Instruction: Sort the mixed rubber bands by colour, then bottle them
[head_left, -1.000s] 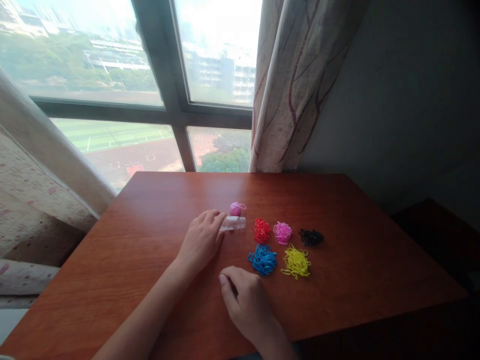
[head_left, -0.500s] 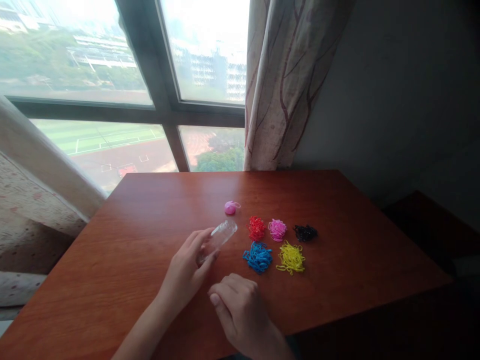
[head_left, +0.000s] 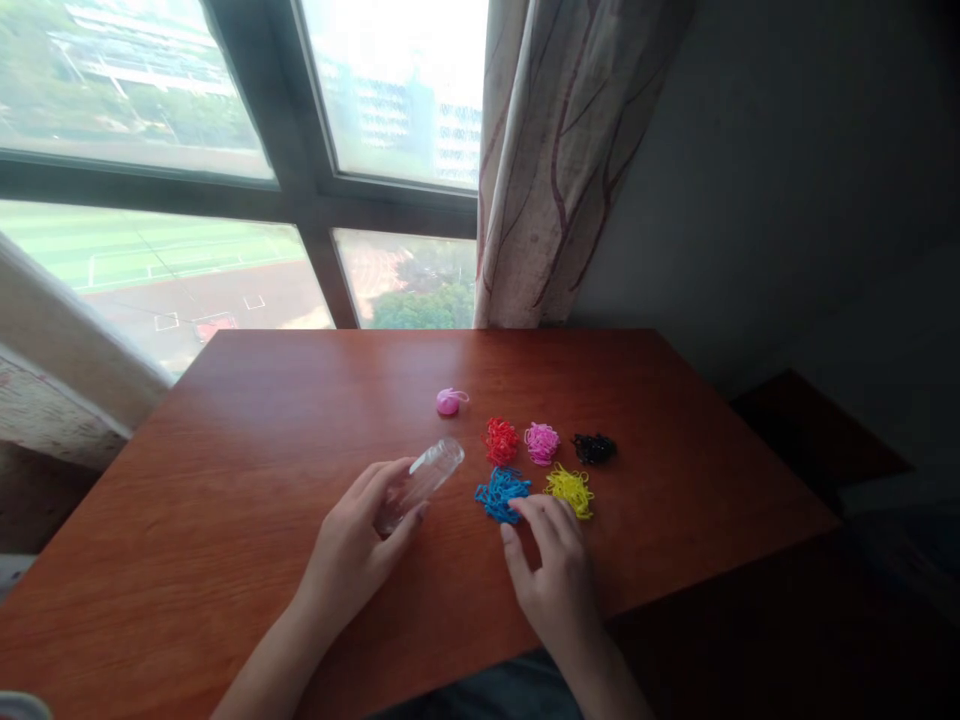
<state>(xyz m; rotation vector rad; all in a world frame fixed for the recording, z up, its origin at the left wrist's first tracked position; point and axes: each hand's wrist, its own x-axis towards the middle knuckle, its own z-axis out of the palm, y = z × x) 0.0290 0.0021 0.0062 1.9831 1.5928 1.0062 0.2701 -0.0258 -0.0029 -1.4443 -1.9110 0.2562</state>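
Observation:
My left hand (head_left: 360,540) is wrapped round a clear plastic bottle (head_left: 431,472), tilted with its uncapped mouth toward the upper right. My right hand (head_left: 555,570) has its thumb and fingers apart, close to a pile of blue rubber bands (head_left: 502,494); whether the fingertips touch it I cannot tell. Partly behind that hand lies a pile of yellow rubber bands (head_left: 571,490). Farther back sit piles of red rubber bands (head_left: 501,440), pink rubber bands (head_left: 541,443) and black rubber bands (head_left: 595,448). A pink cap (head_left: 448,402) with a loop rests beyond the bottle.
The brown wooden table (head_left: 225,480) runs back to a window (head_left: 307,200) with a patterned curtain (head_left: 570,160) beside it. The rim of a round object (head_left: 26,705) shows at the bottom left corner.
My right hand has moved right and forward to the blue and yellow piles, and its curled fingers have opened. My left hand still holds the bottle. The camera view has shifted slightly.

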